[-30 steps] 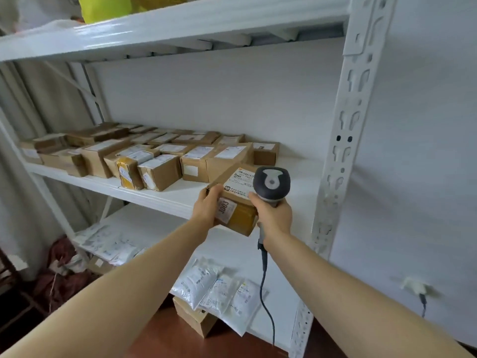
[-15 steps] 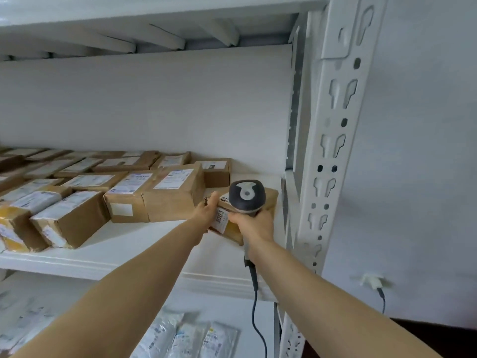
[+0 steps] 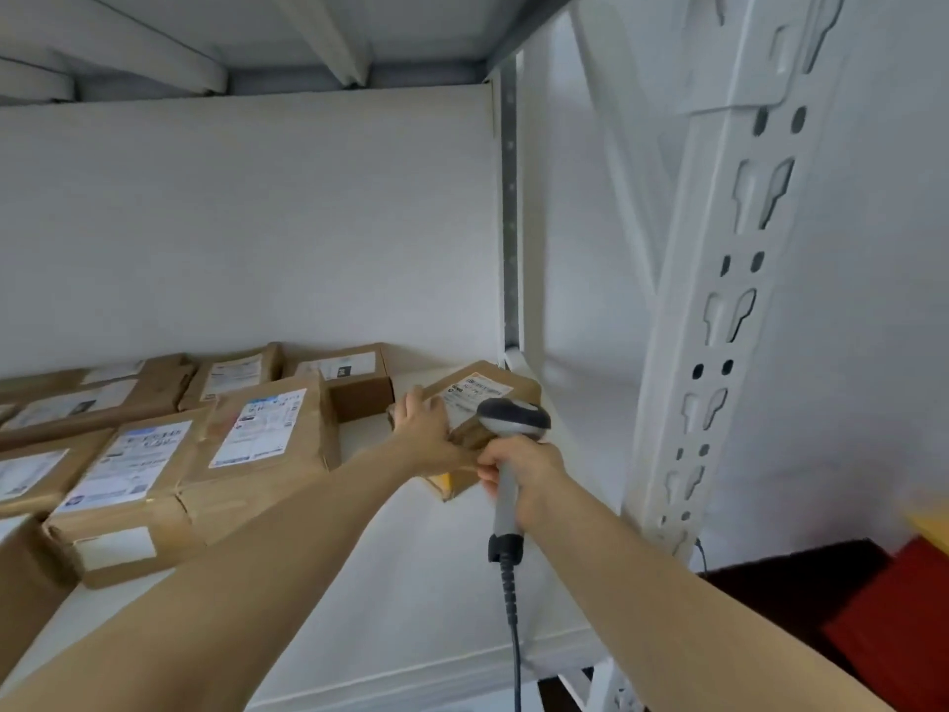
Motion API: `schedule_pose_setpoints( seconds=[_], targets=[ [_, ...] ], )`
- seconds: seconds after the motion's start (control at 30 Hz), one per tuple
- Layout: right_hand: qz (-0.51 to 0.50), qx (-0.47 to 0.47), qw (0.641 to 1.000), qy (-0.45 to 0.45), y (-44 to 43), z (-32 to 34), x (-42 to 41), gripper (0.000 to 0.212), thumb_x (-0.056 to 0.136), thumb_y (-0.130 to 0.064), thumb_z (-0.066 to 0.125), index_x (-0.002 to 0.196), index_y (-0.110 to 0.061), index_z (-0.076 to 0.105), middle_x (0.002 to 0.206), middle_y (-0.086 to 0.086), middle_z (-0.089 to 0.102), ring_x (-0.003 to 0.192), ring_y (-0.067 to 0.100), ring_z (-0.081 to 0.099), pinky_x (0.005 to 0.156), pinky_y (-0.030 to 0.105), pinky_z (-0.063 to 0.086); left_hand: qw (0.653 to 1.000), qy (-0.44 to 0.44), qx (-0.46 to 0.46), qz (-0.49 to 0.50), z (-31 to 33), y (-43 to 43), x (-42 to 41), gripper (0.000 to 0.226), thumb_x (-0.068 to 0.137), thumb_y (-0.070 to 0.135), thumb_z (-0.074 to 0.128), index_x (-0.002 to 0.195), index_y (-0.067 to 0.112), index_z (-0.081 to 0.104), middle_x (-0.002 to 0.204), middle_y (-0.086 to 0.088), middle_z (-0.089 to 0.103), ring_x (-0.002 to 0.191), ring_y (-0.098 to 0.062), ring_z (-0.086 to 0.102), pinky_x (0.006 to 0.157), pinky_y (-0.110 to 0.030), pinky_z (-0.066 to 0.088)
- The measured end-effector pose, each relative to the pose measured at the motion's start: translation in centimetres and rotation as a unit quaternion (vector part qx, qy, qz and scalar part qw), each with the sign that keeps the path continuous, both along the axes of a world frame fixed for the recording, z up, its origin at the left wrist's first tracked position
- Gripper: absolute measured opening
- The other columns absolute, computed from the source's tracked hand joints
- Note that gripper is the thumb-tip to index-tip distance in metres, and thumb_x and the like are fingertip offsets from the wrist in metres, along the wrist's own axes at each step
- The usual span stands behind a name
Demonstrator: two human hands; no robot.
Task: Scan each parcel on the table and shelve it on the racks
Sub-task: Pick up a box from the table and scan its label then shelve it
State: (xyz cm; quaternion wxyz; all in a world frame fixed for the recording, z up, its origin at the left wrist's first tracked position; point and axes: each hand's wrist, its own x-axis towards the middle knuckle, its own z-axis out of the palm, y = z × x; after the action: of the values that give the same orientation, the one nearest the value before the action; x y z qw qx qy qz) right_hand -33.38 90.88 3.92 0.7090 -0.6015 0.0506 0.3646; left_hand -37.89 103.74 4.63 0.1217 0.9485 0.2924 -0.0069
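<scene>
Right, both hands are up at the right end of the white rack shelf (image 3: 400,583), and the brown cardboard parcel (image 3: 482,390) sits between them, close to the back wall and just beside the rear post. The left hand (image 3: 423,423) grips the parcel's left edge, fingers laid over its top beside the white shipping label. The right hand (image 3: 524,475) is curled tight round the grey handle of a barcode scanner (image 3: 513,421), whose dark head covers part of the parcel's near side. A black cable (image 3: 513,634) drops from the handle and runs out of the bottom of the view. Dark bars and print show on the parcel's label, but every line is too blurred to read. Yellow tape peeks out at its near lower corner. Its underside is hidden, so I cannot tell whether it rests fully on the shelf. To the left lie more labelled cartons (image 3: 257,444), their print just as smeared, the outermost cut off by the edge. The slotted white upright (image 3: 719,326) rises at right, and a blurred red shape (image 3: 893,619) fills the lower right corner.
</scene>
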Motion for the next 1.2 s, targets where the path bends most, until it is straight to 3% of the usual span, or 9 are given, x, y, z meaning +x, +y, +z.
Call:
schedule_pose_setpoints(
  seconds=[0.1, 0.2, 0.33, 0.47, 0.63, 0.73, 0.83, 0.97, 1.2],
  targets=[
    [0.001, -0.030, 0.999, -0.010, 0.0, -0.3, 0.4, 0.018, 0.077, 0.010, 0.062, 0.090, -0.003, 0.058, 0.081, 0.013, 0.059, 0.075, 0.023, 0.057, 0.086, 0.035, 0.054, 0.999, -0.008, 0.042, -0.029, 0.2, 2.1, 0.9, 0.067, 0.088, 0.050, 0.059, 0.140, 0.016, 0.037, 0.142, -0.014, 0.021, 0.132, -0.033, 0.022, 0.109, -0.040, 0.030],
    [-0.009, -0.014, 1.000, -0.003, 0.0, -0.5, 0.8, 0.031, 0.079, 0.009, 0.064, 0.109, 0.002, 0.060, 0.082, 0.015, 0.062, 0.070, 0.022, 0.058, 0.078, 0.034, 0.053, 0.996, 0.011, 0.039, -0.084, 0.7, 4.0, 2.1, 0.058, 0.092, 0.037, 0.058, 0.144, 0.020, 0.037, 0.139, -0.015, 0.029, 0.128, -0.033, 0.032, 0.107, -0.038, 0.036],
    [-0.008, -0.018, 1.000, -0.013, 0.6, -0.6, 1.0, 0.037, 0.078, 0.009, 0.065, 0.114, 0.004, 0.062, 0.083, 0.017, 0.065, 0.064, 0.021, 0.059, 0.064, 0.031, 0.051, 0.989, 0.002, 0.101, -0.104, 0.3, 5.4, 3.8, 0.043, 0.096, 0.020, 0.050, 0.139, 0.022, 0.041, 0.134, -0.009, 0.044, 0.126, -0.029, 0.040, 0.103, -0.039, 0.039],
    [-0.006, -0.017, 1.000, -0.022, 1.2, -0.7, 1.4, 0.039, 0.079, 0.008, 0.065, 0.117, 0.001, 0.061, 0.083, 0.014, 0.066, 0.074, 0.023, 0.064, 0.064, 0.030, 0.051, 0.973, -0.018, 0.198, -0.120, -0.6, 4.5, 4.9, 0.065, 0.096, 0.009, 0.047, 0.151, 0.026, 0.018, 0.151, -0.005, 0.031, 0.141, -0.027, 0.025, 0.115, -0.042, 0.023],
    [-0.003, -0.020, 1.000, -0.018, 1.8, -0.7, 2.1, 0.042, 0.078, 0.006, 0.067, 0.119, 0.002, 0.060, 0.081, 0.014, 0.067, 0.076, 0.023, 0.065, 0.065, 0.031, 0.052, 0.963, 0.021, 0.225, -0.146, -0.6, 4.3, 6.3, 0.076, 0.094, 0.011, 0.053, 0.152, 0.028, 0.008, 0.151, -0.008, 0.030, 0.137, -0.030, 0.033, 0.105, -0.043, 0.037],
    [-0.007, -0.007, 1.000, -0.019, 1.8, -0.9, 2.2, 0.038, 0.079, 0.007, 0.065, 0.117, 0.003, 0.060, 0.080, 0.014, 0.067, 0.072, 0.021, 0.065, 0.064, 0.030, 0.053, 0.965, 0.044, 0.238, -0.106, -0.5, 5.6, 6.8, 0.078, 0.094, 0.011, 0.053, 0.154, 0.021, 0.003, 0.151, -0.011, 0.029, 0.136, -0.032, 0.033, 0.108, -0.044, 0.035],
    [-0.005, -0.002, 1.000, -0.021, 1.9, -0.8, 2.2, 0.038, 0.078, 0.009, 0.063, 0.116, 0.004, 0.058, 0.080, 0.017, 0.065, 0.063, 0.021, 0.060, 0.058, 0.028, 0.052, 0.947, 0.037, 0.306, -0.095, -0.7, 6.0, 7.6, 0.071, 0.096, 0.018, 0.049, 0.152, 0.016, 0.007, 0.147, -0.010, 0.031, 0.134, -0.028, 0.032, 0.106, -0.038, 0.034],
    [-0.013, -0.011, 1.000, -0.017, 1.9, -0.6, 2.3, 0.037, 0.079, 0.009, 0.062, 0.115, 0.002, 0.058, 0.081, 0.016, 0.065, 0.065, 0.020, 0.060, 0.054, 0.026, 0.051, 0.965, -0.004, 0.251, -0.069, -0.9, 6.2, 8.9, 0.063, 0.096, 0.019, 0.050, 0.148, 0.014, 0.015, 0.138, -0.012, 0.029, 0.127, -0.028, 0.036, 0.089, -0.036, 0.048],
    [-0.015, -0.028, 0.999, -0.014, 1.8, 0.0, 2.0, 0.037, 0.081, 0.006, 0.064, 0.117, 0.002, 0.059, 0.085, 0.014, 0.066, 0.073, 0.020, 0.062, 0.060, 0.026, 0.052, 0.974, -0.053, 0.218, -0.041, -1.6, 8.3, 10.3, 0.058, 0.098, 0.012, 0.046, 0.145, -0.001, 0.015, 0.133, -0.016, 0.029, 0.123, -0.029, 0.038, 0.089, -0.038, 0.051]
  ],
)
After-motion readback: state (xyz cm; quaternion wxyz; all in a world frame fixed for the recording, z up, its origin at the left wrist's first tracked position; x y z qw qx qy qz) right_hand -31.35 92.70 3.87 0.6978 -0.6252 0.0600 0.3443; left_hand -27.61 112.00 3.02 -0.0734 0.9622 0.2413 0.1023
